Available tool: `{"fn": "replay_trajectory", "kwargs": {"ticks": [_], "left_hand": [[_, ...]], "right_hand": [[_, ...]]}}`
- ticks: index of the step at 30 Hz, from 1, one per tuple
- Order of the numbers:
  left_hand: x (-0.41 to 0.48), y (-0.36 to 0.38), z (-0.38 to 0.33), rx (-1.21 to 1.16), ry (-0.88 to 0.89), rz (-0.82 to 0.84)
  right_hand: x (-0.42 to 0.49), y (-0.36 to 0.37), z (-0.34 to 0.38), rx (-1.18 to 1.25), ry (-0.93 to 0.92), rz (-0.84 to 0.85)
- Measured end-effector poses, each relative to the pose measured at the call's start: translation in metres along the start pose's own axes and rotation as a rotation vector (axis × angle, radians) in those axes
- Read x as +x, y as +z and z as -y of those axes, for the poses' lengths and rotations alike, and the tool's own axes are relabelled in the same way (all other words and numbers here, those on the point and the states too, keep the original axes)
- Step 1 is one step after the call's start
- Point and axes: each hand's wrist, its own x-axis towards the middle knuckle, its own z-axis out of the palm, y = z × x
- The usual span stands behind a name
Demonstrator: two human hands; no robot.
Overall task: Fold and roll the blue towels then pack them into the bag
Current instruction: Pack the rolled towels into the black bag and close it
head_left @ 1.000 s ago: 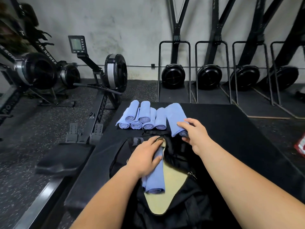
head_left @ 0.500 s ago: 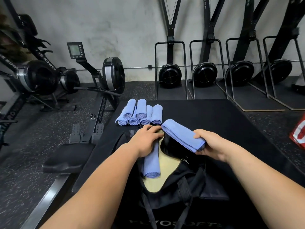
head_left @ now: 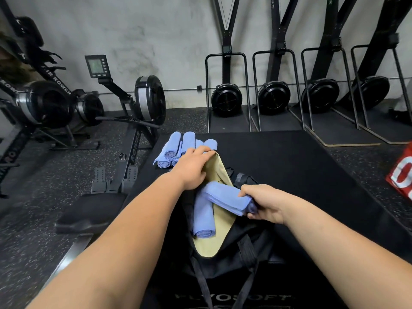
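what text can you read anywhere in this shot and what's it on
"IR ROWER": left rowing machine arm, first letter hidden
"ROWER": middle rower's rail
"PLYOSOFT": black box front, faint
red sign: white letters cut off, unreadable
monitor screen: too small

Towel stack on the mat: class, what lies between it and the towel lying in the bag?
In the head view, the left hand lies there, gripping the tan edge of the bag.

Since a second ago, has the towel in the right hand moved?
Yes. The held towel left the row of rolled towels, coming nearer, and now crosses the packed towel in the bag.
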Motion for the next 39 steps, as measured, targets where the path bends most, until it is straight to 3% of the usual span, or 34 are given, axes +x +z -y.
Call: {"fn": "replay_trajectory", "kwargs": {"ticks": [3, 7, 9, 13, 16, 22, 25, 29, 39], "left_hand": [[-0.004, 0.004, -0.002, -0.013, -0.001, -0.017], [-0.008, 0.005, -0.008, -0.044, -0.004, -0.033], [-0.01, 0.005, -0.01, -0.052, -0.007, -0.036], [-0.014, 0.004, -0.008, -0.069, 0.003, -0.051], [-0.018, 0.003, -0.005, -0.068, 0.01, -0.066], [-0.025, 0.005, -0.009, -0.073, -0.007, -0.087], [-0.029, 0.007, -0.013, -0.072, -0.006, -0.068], [-0.034, 0.009, -0.014, -0.054, 0.006, -0.028], [-0.04, 0.01, -0.017, -0.072, 0.035, -0.011]], "right_hand": [[0.009, 0.023, -0.004, -0.082, -0.154, -0.189], [0.018, 0.038, -0.02, -0.865, -0.375, -0.536], [0.021, 0.05, -0.031, -1.195, -0.585, -0.741], [0.028, 0.049, -0.041, -1.52, -0.897, -0.866], [0.026, 0.037, -0.037, -1.627, -0.98, -0.928], [0.026, 0.041, -0.028, -1.666, -1.105, -0.936], [0.023, 0.062, -0.041, -1.556, -0.869, -0.755], [0.021, 0.071, -0.049, -1.133, -0.432, -0.414], [0.024, 0.056, -0.045, -0.794, -0.325, -0.276]]}}
